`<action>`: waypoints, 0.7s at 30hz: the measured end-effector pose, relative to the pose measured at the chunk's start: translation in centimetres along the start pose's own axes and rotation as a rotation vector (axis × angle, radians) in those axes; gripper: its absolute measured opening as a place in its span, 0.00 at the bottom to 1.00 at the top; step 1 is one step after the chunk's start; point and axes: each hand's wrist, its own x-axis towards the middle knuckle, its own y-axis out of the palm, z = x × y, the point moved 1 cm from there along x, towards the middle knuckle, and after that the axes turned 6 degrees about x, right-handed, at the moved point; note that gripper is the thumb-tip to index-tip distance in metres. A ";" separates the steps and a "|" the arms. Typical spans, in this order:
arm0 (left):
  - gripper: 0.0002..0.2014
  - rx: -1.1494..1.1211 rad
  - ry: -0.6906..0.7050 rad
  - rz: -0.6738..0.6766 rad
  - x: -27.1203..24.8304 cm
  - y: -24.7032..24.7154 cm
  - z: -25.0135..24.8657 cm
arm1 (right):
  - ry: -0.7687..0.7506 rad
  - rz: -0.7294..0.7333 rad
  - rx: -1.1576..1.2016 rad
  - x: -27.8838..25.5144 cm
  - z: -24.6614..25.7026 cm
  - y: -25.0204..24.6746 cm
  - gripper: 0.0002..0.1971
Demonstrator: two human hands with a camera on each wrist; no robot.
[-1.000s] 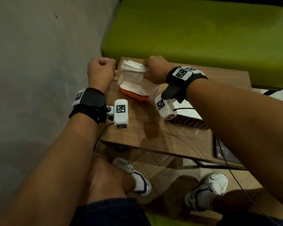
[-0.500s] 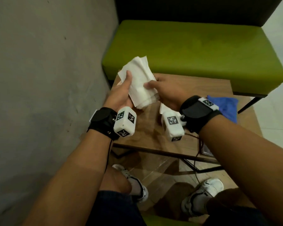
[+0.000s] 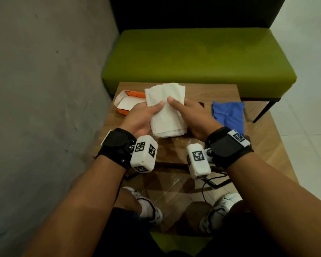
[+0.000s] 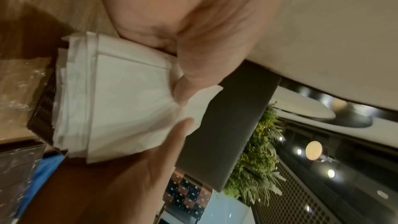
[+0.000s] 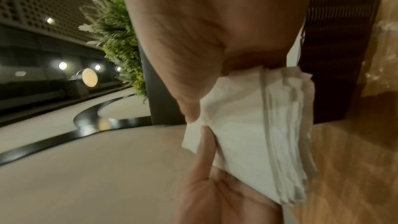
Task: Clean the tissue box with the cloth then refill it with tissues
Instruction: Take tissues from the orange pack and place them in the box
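A stack of white tissues is held between my two hands just above the wooden table. My left hand grips its left side and my right hand its right, thumbs on top and fingers underneath. In the left wrist view the tissues sit over a dark woven tissue box; the same box shows behind the tissues in the right wrist view. In the head view the hands and tissues almost hide that box. An opened orange and white tissue carton lies at the far left. The blue cloth lies to the right.
A green bench stands right behind the table and a grey wall closes the left side. Crumpled clear plastic lies on the table near the woven box. A black cable hangs below my right wrist, above my shoes.
One second ago my right hand was pulling the tissues from the orange carton. Since then both hands have taken the stack and brought it nearer and lower over the table.
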 end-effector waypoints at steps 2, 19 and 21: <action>0.18 0.030 0.008 -0.014 0.0 0.4 0.2 | -0.045 -0.026 -0.059 -0.3 -0.3 -0.1 0.23; 0.33 -0.228 -0.058 0.236 -0.7 0.1 0.7 | 0.000 0.046 0.288 -1.8 -1.1 -2.7 0.23; 0.30 -0.192 -0.061 0.244 -0.8 0.0 0.8 | -0.001 0.037 0.285 -1.9 -0.9 -2.7 0.22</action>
